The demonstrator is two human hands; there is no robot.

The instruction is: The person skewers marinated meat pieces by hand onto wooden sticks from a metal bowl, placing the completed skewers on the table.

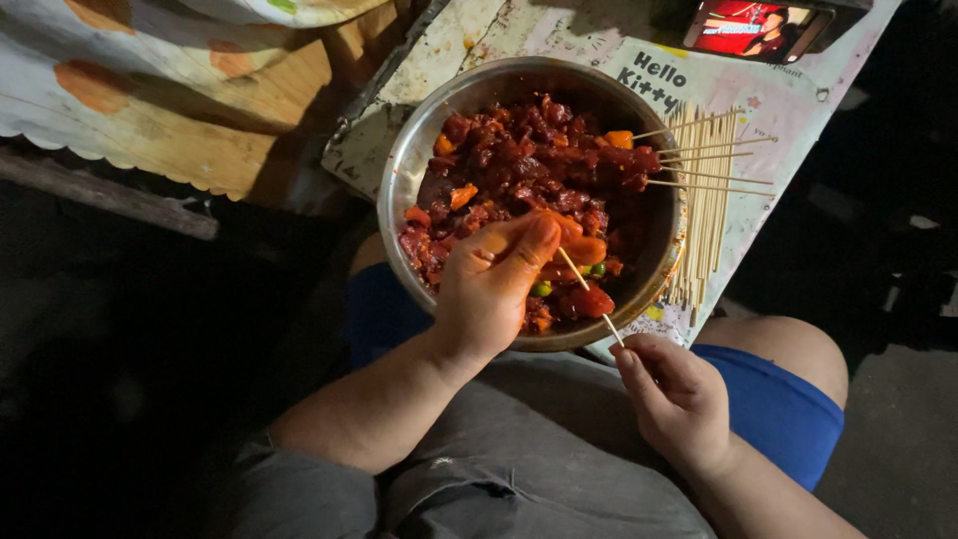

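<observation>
- Seated person, grey shirt, blue shorts, steel bowl (pixel 419 150) in front of them at the near edge of the counter (pixel 559 40).
- Bowl filled with red marinated meat chunks (pixel 529 165), plus orange and green vegetable bits.
- Left hand (pixel 494 284) inside the bowl, fingers pinched shut on an orange-red piece (pixel 579 248) at the tip end of a skewer.
- Right hand (pixel 679 394) just below the bowl's rim, above the lap, thumb and fingers clamped on the lower end of the thin wooden skewer (pixel 591 297).
- Skewer slants up-left from right hand over the rim into the bowl; a red piece (pixel 596 301) sits on or right against it partway along, can't tell which.
- Hands apart, joined only by the skewer.
- Pile of bare bamboo sticks (pixel 707 200) on the counter just right of the bowl; a few sticks (pixel 699 160) lie across the rim with tips in the meat.
- Phone (pixel 763 28) with lit screen at the far end of the counter.
- Patterned cloth (pixel 120 80) with orange spots at upper left.
- Surroundings dark.
</observation>
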